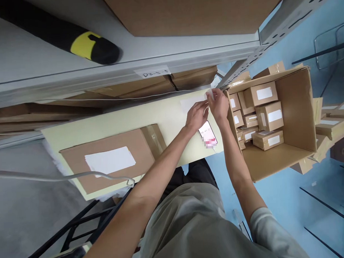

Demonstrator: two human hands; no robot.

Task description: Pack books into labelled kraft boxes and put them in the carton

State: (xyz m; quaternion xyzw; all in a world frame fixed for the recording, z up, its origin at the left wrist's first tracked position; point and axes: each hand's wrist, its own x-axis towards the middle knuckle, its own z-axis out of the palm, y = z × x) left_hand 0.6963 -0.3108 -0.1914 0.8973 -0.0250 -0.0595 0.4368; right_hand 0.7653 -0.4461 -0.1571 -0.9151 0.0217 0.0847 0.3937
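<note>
Over the far right end of the pale yellow board (171,123), my two hands come together. My right hand (219,105) is closed, its fingertips pinching a small white paper slip (209,93). Right beside it, my left hand (198,115) has its fingers curled together at the slip's lower edge; what they grip is hidden. Under and behind the left fingers lies a white sheet of paper (188,103). Just below the hands, a phone (208,134) with a lit timer screen rests on the board. To the left lies a taped cardboard box (113,161) with a white label.
A large open carton (297,113) holding several small labelled boxes stands right of the board. Above runs a grey metal shelf (192,55) carrying a black-and-yellow tool handle (83,45) and a carton (196,11). A grey cable (63,176) crosses the left side.
</note>
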